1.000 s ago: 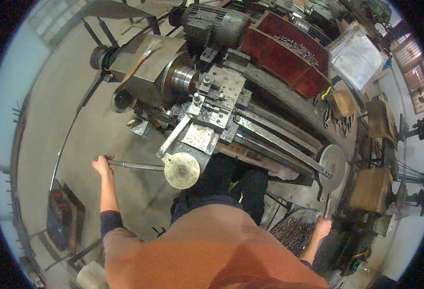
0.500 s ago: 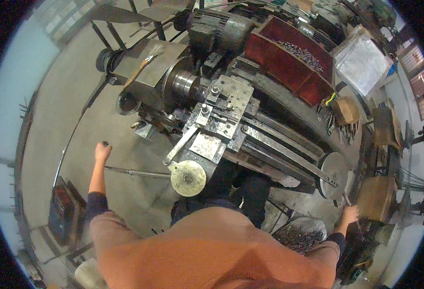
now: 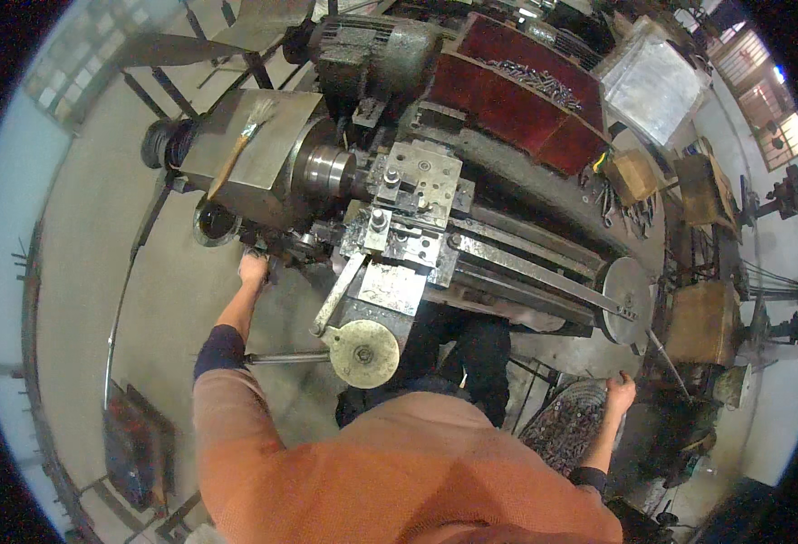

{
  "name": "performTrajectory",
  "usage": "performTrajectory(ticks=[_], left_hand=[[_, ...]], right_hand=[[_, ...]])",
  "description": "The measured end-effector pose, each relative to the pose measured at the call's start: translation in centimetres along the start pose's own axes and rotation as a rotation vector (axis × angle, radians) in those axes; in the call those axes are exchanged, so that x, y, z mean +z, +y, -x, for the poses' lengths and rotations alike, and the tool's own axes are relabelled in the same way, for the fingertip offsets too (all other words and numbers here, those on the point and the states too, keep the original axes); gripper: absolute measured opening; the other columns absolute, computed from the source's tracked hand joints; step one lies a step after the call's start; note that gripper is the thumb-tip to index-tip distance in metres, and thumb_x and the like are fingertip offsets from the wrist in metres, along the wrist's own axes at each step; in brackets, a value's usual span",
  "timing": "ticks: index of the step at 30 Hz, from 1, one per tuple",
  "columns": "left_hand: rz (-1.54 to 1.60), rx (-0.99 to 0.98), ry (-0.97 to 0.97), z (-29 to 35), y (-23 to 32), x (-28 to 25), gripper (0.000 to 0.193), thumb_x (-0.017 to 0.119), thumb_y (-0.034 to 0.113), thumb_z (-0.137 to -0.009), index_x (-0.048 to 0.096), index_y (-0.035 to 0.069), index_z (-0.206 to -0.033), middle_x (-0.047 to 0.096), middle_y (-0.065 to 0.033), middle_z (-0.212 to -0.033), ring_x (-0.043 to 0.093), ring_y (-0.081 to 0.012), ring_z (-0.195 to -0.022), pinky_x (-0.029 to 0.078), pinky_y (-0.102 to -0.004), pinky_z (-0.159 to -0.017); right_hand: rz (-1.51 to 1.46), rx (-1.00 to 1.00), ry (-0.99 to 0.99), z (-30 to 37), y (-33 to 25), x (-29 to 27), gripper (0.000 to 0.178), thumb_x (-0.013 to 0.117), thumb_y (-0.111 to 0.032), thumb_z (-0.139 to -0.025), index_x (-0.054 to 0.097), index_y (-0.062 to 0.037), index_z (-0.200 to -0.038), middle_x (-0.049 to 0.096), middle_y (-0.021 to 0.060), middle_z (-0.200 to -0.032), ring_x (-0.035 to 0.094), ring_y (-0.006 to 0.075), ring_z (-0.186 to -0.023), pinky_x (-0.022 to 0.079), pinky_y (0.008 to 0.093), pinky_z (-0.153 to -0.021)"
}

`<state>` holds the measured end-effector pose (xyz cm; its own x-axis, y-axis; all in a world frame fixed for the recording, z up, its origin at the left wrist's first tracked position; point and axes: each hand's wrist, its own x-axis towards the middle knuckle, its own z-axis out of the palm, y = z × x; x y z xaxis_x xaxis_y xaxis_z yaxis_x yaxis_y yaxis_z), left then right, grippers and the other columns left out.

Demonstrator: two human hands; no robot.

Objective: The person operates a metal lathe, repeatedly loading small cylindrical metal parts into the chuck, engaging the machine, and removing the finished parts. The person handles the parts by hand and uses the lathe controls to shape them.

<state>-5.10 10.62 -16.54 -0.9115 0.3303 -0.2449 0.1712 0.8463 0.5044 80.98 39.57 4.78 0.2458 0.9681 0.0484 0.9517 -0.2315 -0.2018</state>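
Observation:
A small metal lathe stands before me, with a shiny round chuck (image 3: pixel 329 170) beside its slotted tool block (image 3: pixel 421 181). My left hand (image 3: pixel 254 267) reaches to the dark metal parts (image 3: pixel 276 245) below the headstock. Its fingertips are hidden there, so its grip is unclear. My right hand (image 3: pixel 621 393) is curled closed above a basket of small dark parts (image 3: pixel 569 424); what its fingers hold, if anything, is too small to make out. It is apart from the lever (image 3: pixel 666 364) on the large disc handwheel (image 3: pixel 627 301). Nearer my body is a pale round handwheel (image 3: pixel 363 354).
A brush (image 3: pixel 240 150) lies on the headstock cover. Behind the lathe are a motor (image 3: pixel 376 56) and a red bin (image 3: pixel 507 113) with many small metal pieces. Several hand tools (image 3: pixel 621 207) lie beside a cardboard box (image 3: pixel 634 175). A long bar (image 3: pixel 285 359) sticks out leftward.
My left hand has moved right and slightly up, from over the floor to the parts under the headstock. My right hand has left the lever beside the disc and moved left to the basket.

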Motion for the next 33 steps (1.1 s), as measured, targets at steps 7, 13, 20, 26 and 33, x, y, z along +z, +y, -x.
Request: performTrajectory(ticks=[7, 13, 20, 26, 33], left_hand=[[-0.667, 0.271, -0.08, 5.2, 5.1, -5.7, 0.027, 0.054, 0.02, -0.073, 0.05, 0.005, -0.096, 0.061, -0.0159, -0.09, 0.06, -0.0327, -0.085, 0.048, -0.0426, -0.072], [-0.509, 0.35, -0.126, 9.1, 7.0, -11.0, 0.032, 0.059, 0.028, -0.074, 0.055, 0.005, -0.095, 0.061, -0.0158, -0.091, 0.059, -0.032, -0.086, 0.047, -0.0404, -0.073], [-0.492, 0.219, 0.527, 14.3, 10.0, -30.6, 0.031, 0.049, 0.029, -0.083, 0.057, 0.01, -0.106, 0.061, -0.0155, -0.086, 0.059, -0.031, -0.081, 0.046, -0.0406, -0.068], [-0.609, -0.125, 0.547, 17.6, -5.6, -32.8, 0.049, 0.042, 0.049, -0.084, 0.055, 0.009, -0.108, 0.062, -0.0133, -0.091, 0.058, -0.0324, -0.086, 0.046, -0.0415, -0.073], [-0.406, -0.14, 0.529, 26.7, 4.5, -27.0, 0.052, 0.048, 0.055, -0.077, 0.057, 0.005, -0.086, 0.06, -0.0173, -0.08, 0.058, -0.036, -0.081, 0.045, -0.0446, -0.069]], right_hand=[[-0.028, -0.249, 0.267, -5.5, -1.5, -3.9, 0.04, 0.066, -0.023, -0.06, 0.062, -0.0024, -0.095, 0.061, 0.0202, -0.092, 0.058, 0.034, -0.085, 0.044, 0.0384, -0.078], [-0.408, -0.624, 0.011, -5.2, -24.7, -9.3, 0.034, 0.059, -0.006, -0.065, 0.061, -0.0018, -0.099, 0.063, 0.0142, -0.086, 0.058, 0.0152, -0.074, 0.046, 0.0255, -0.068], [-0.589, -1.506, -0.305, 6.1, -51.0, -9.0, 0.038, 0.061, -0.017, -0.058, 0.064, -0.0058, -0.094, 0.062, 0.0143, -0.096, 0.058, 0.0284, -0.086, 0.045, 0.0339, -0.079], [-0.061, -1.504, -0.421, 12.9, -59.8, -5.4, 0.037, 0.062, -0.033, -0.055, 0.064, -0.0053, -0.08, 0.063, 0.016, -0.082, 0.061, 0.0307, -0.077, 0.049, 0.0385, -0.069], [-0.104, -1.483, -0.372, 13.1, -59.3, -4.6, 0.036, 0.065, -0.028, -0.053, 0.064, -0.0025, -0.079, 0.062, 0.0184, -0.083, 0.061, 0.0309, -0.079, 0.05, 0.0376, -0.071]])
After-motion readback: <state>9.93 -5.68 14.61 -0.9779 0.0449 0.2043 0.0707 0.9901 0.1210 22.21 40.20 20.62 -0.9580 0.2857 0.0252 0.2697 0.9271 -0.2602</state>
